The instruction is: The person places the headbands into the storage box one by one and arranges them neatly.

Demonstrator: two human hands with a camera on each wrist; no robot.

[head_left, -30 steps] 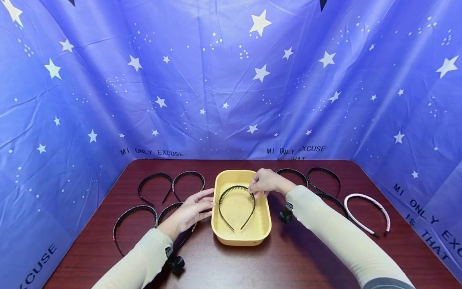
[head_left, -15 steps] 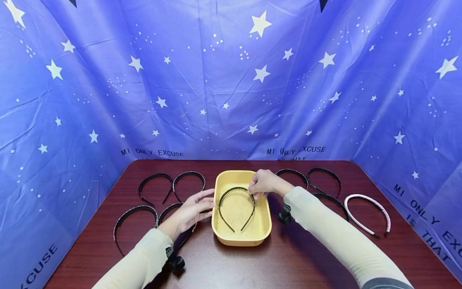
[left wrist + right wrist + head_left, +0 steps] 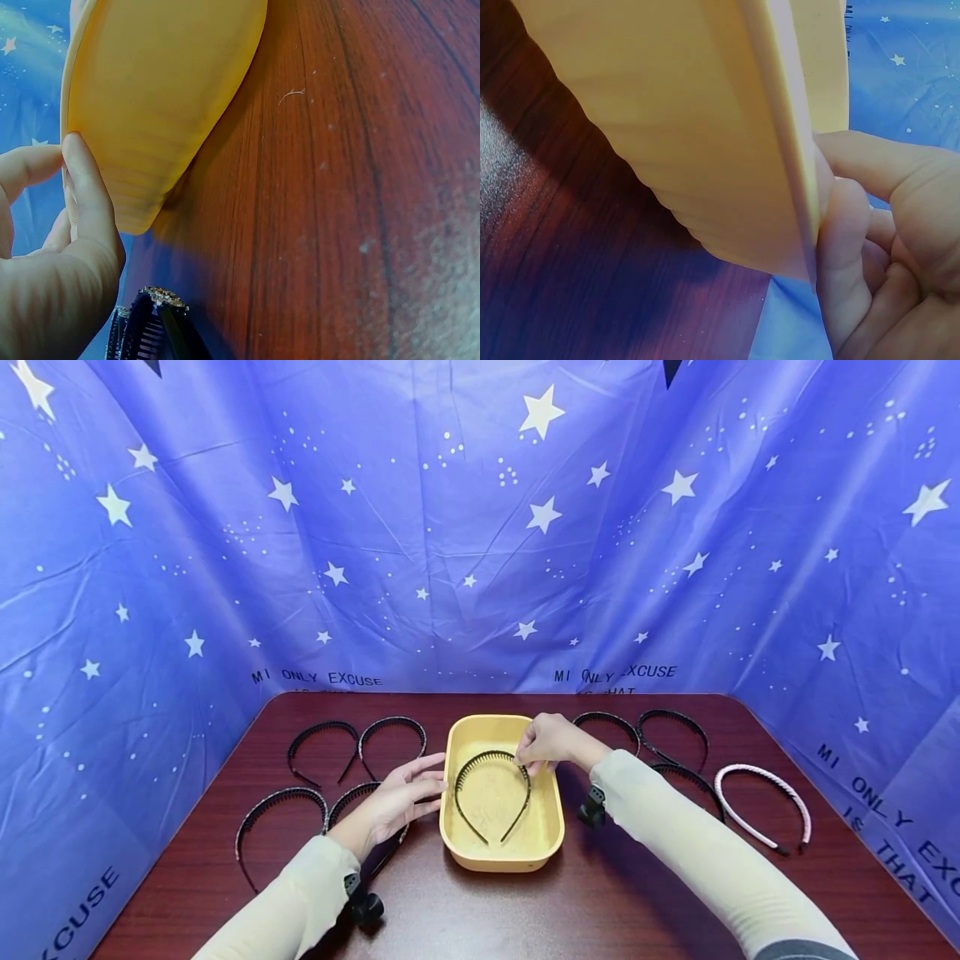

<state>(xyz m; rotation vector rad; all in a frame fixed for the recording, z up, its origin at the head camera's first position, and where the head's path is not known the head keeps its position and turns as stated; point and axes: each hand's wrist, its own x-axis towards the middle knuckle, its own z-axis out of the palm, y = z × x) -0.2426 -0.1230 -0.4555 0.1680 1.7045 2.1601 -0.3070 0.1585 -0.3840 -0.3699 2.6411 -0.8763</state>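
In the head view a black toothed headband lies inside a yellow plastic basin, its two ends toward the near side. My right hand reaches over the basin's right rim and pinches the upper right part of that headband. Up close in the right wrist view, the basin's wall hides the headband and the far fingertips. My left hand rests its extended fingers against the left rim. Its thumb touches the basin's outer wall in the left wrist view.
Dark headbands lie left of the basin, one partly under my left hand. More dark headbands and a pale pink one lie to the right. A reddish-brown table carries everything, with blue star-patterned cloth around it.
Both hands, the basin and the headband keep nearly the same places. The whole head view has shifted down slightly.
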